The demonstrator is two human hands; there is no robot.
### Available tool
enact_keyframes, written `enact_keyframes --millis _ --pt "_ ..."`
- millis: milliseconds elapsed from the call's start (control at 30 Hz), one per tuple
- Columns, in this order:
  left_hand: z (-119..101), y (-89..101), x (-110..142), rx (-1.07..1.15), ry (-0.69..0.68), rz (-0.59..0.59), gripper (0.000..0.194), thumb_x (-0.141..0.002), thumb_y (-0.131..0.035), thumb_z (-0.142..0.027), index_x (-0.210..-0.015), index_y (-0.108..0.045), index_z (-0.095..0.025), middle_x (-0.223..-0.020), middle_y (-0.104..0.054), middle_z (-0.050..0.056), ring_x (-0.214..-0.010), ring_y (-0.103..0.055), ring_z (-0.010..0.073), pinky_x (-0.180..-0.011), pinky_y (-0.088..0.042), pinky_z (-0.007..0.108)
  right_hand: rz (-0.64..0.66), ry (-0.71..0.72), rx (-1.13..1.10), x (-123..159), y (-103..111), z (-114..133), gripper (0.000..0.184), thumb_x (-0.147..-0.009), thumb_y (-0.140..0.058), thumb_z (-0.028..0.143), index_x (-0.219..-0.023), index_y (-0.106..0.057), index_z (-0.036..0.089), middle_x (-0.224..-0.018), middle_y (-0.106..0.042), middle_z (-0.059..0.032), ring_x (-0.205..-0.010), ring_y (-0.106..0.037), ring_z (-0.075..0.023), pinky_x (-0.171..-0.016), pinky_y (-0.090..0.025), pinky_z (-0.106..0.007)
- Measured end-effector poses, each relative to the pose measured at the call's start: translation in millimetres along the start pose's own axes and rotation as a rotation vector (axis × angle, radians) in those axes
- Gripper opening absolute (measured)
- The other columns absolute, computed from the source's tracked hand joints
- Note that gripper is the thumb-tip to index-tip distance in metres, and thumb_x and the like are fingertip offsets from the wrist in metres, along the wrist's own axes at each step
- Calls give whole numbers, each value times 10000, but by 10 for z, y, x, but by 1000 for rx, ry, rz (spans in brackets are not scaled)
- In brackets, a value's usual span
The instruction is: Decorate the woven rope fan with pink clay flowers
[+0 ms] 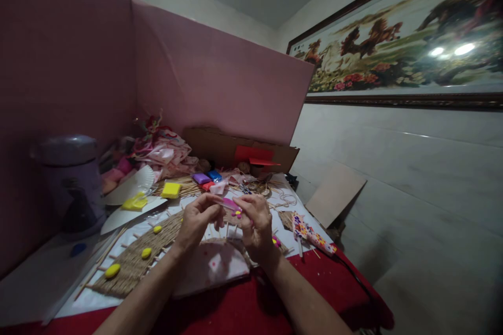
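Observation:
My left hand (201, 220) and my right hand (254, 224) meet above the table, fingertips pinched at either end of a small magenta piece (227, 202), which looks like soft clay in thin clear film. Below them lies an arched, fan-shaped panel of woven twine (133, 268) with thin sticks jutting from its edges. Yellow clay balls (146, 253) sit along its left side. Small magenta flowers with yellow centres (276, 241) are on its right side, partly behind my right hand. Under my wrists is a pale, red-spotted padded piece (216, 268).
A flower-patterned tool, apparently a glue gun (312, 234), lies right with a dark cord. Yellow (171, 190), purple (201, 178) and blue (214, 175) packets lie behind. Pink fabric (168, 154) is heaped back left. A lilac container (73, 186) stands left; cardboard (214, 141) borders the back.

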State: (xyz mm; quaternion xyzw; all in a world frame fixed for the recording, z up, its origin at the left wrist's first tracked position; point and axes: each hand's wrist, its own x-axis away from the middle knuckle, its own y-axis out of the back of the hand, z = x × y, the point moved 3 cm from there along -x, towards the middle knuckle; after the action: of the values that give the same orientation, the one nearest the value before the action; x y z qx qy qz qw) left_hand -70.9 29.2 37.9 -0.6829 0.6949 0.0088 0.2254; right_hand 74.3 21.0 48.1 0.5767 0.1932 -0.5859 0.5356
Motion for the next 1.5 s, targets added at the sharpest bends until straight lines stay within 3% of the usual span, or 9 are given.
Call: enact_keyframes --millis 167,300,533,900,1100,1200,1333,1500 --pt "-20 -64 36 -152 -44 57 189 -737 -618 -281 -834 -565 -127 -560 -603 -14 -482 -551 115 -471 -442 244 32 -88 -200 9 -24 11 255 -855 -422 136 -1032 -601 182 -837 -587 -48 -760 -549 -160 -680 -443 -288" --pt "-7 -44 17 -119 -61 49 207 -729 -637 -276 -859 -558 -136 -560 -594 -25 -503 -553 111 -483 -445 236 31 -176 -266 -2 -61 5 85 -837 -539 179 -815 -621 170 -725 -572 -21 -668 -531 -135 -625 -423 -257" --pt "17 -39 12 -108 -84 69 254 -718 -627 -231 -944 -566 -131 -639 -616 -12 -538 -559 110 -509 -460 247 59 -263 -278 -22 -98 -38 142 -849 -550 222 -731 -611 172 -693 -576 -10 -653 -525 -124 -608 -408 -245" --pt "63 -37 -3 -168 -105 34 342 -700 -582 -202 -1029 -516 -135 -604 -541 -54 -497 -517 101 -476 -438 237 142 -152 -154 8 -136 -35 59 -825 -567 204 -814 -611 167 -748 -588 -22 -667 -530 -128 -631 -413 -244" --pt "66 -74 49 -301 -150 44 388 -722 -544 -165 -1102 -466 -185 -651 -536 -62 -515 -521 93 -495 -429 217 154 -97 -68 40 -185 -51 124 -830 -486 153 -840 -609 164 -722 -577 -25 -648 -523 -133 -621 -413 -246" --pt "73 -88 63 -352 -166 30 372 -713 -544 -146 -1074 -472 -191 -647 -546 -61 -532 -534 93 -518 -429 206 115 -119 -29 63 -226 -79 122 -800 -476 124 -749 -577 170 -649 -534 1 -590 -493 -122 -580 -388 -236" --pt "31 -52 40 -323 -175 -80 335 -682 -542 -133 -1004 -474 -197 -610 -547 -72 -475 -515 90 -465 -409 195 18 -225 5 74 -214 -147 126 -800 -459 128 -706 -526 178 -620 -503 16 -567 -476 -118 -557 -372 -229" --pt "27 -67 33 -382 -83 -40 160 -757 -556 -326 -797 -520 -175 -562 -528 -45 -427 -490 97 -391 -364 201 35 -187 9 57 -168 -134 135 -841 -428 145 -764 -535 174 -700 -547 -18 -651 -518 -143 -606 -392 -248"
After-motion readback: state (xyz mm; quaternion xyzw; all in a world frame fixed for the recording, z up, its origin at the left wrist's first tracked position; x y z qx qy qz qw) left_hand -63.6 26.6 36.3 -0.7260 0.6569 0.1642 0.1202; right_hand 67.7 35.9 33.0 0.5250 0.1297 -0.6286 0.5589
